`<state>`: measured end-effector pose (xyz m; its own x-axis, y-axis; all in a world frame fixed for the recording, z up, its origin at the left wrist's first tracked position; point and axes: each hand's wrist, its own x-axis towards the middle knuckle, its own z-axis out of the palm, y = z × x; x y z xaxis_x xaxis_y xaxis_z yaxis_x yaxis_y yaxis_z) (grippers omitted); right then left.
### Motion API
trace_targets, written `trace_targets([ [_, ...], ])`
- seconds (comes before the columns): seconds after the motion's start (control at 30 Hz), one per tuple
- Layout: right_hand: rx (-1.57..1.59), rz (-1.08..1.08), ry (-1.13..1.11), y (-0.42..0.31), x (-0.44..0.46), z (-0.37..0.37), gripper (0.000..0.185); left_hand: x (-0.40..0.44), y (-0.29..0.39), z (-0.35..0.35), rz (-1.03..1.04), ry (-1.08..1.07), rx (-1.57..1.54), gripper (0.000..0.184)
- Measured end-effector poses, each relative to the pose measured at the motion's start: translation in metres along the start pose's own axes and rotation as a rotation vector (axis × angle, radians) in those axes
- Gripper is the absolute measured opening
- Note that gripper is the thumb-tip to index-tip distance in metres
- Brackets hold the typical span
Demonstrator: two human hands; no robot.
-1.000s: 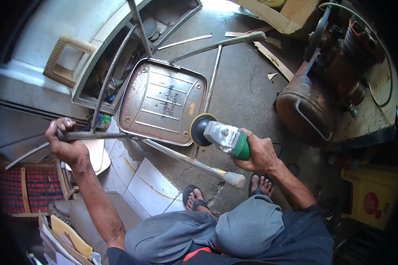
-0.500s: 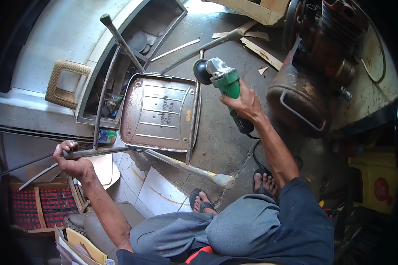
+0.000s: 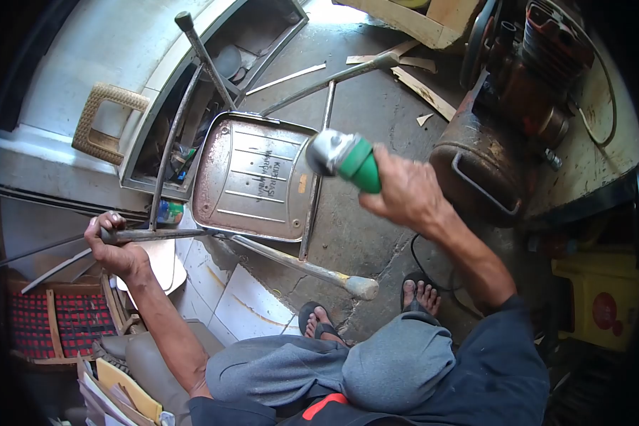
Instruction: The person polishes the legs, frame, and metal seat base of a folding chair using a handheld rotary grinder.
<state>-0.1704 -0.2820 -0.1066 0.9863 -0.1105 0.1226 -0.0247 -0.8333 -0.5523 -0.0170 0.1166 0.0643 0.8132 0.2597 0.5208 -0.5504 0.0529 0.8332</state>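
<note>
An upturned metal chair (image 3: 252, 213) shows the underside of its seat, marked with dark lettering, and its worn tubular legs stick outward. My left hand (image 3: 119, 248) is wrapped round the end of one leg at the left. In my right hand (image 3: 413, 186) is a green angle grinder (image 3: 360, 163) with a silver head. Its round disc (image 3: 319, 155) appears in front of the seat's right edge and side bar; whether they touch I cannot tell. Motion blurs the grinder and the right hand slightly.
A rusty air compressor (image 3: 468, 160) stands at the right, near a yellow container (image 3: 589, 273). Wood strips (image 3: 424, 92) lie on the floor behind the chair. A low cabinet (image 3: 131, 170) with a woven frame (image 3: 85, 121) is at the left. The grinder's cord (image 3: 433, 284) trails past my foot.
My right hand has brought the grinder down and closer, from beside the far leg bar to the seat's right edge. My left hand stays on the chair leg.
</note>
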Motion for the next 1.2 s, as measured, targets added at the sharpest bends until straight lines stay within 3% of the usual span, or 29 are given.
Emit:
trace_targets([
  [0.17,-0.069,-0.066,-0.125,-0.023,-0.004,-0.020,0.043,0.000,-0.003,0.000,0.016,0.026,-0.012,0.019],
  [0.23,-0.099,-0.130,-0.314,-0.048,-0.023,-0.028,0.043,0.000,-0.005,-0.004,0.009,0.004,-0.029,0.019],
  [0.3,-0.128,-0.209,-0.300,-0.061,-0.036,-0.026,0.045,0.000,-0.005,-0.003,0.009,-0.013,-0.045,0.019],
  [0.37,-0.147,-0.180,-0.346,-0.064,-0.024,-0.027,0.047,-0.002,-0.004,-0.006,0.011,-0.024,-0.049,0.018],
  [0.43,-0.215,-0.017,-0.279,-0.054,0.001,-0.035,0.048,-0.001,-0.005,-0.006,0.023,-0.061,-0.051,0.018],
  [0.57,-0.325,0.010,-0.140,-0.032,0.035,-0.044,0.036,-0.001,-0.009,-0.005,0.041,-0.033,-0.065,0.018],
  [0.7,-0.215,-0.138,-0.344,-0.072,0.005,-0.041,0.034,-0.003,-0.006,-0.001,0.032,0.007,-0.036,0.017],
  [0.8,-0.254,-0.245,-0.353,-0.086,-0.008,-0.039,0.035,-0.003,-0.006,-0.002,0.047,-0.007,-0.036,0.016],
  [0.9,-0.251,-0.141,-0.424,-0.081,0.011,-0.050,0.035,-0.006,-0.005,0.004,0.042,-0.013,-0.038,0.016],
  [1.03,-0.293,0.044,-0.182,-0.046,0.049,-0.045,0.042,-0.004,-0.005,0.001,0.051,0.003,-0.049,0.019],
  [1.07,-0.184,0.198,-0.233,-0.043,0.060,-0.049,0.055,-0.005,-0.005,0.002,0.049,0.000,-0.037,0.019],
  [1.2,-0.078,0.341,-0.055,-0.024,0.078,-0.023,0.066,-0.005,-0.006,0.003,0.042,0.002,-0.013,0.021],
])
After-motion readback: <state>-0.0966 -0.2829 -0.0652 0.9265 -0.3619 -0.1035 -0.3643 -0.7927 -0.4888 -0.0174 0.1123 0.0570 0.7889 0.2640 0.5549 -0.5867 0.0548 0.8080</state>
